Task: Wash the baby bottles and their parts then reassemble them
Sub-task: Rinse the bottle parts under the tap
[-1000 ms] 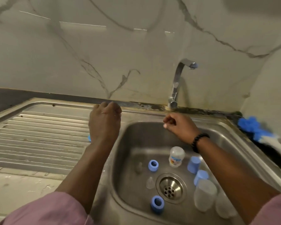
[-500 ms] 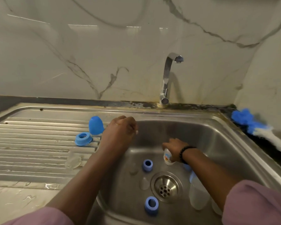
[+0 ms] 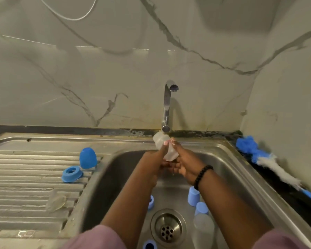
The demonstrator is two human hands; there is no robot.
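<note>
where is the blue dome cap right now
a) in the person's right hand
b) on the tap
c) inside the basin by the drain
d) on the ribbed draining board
d: the blue dome cap stands on the draining board, beside a blue ring.

pink sleeves [image 3: 97, 238] pushed up, black beaded bracelet [image 3: 202, 174] on the right wrist.

left hand [image 3: 155, 161], right hand [image 3: 184, 163], fingers curled, gripping
</note>
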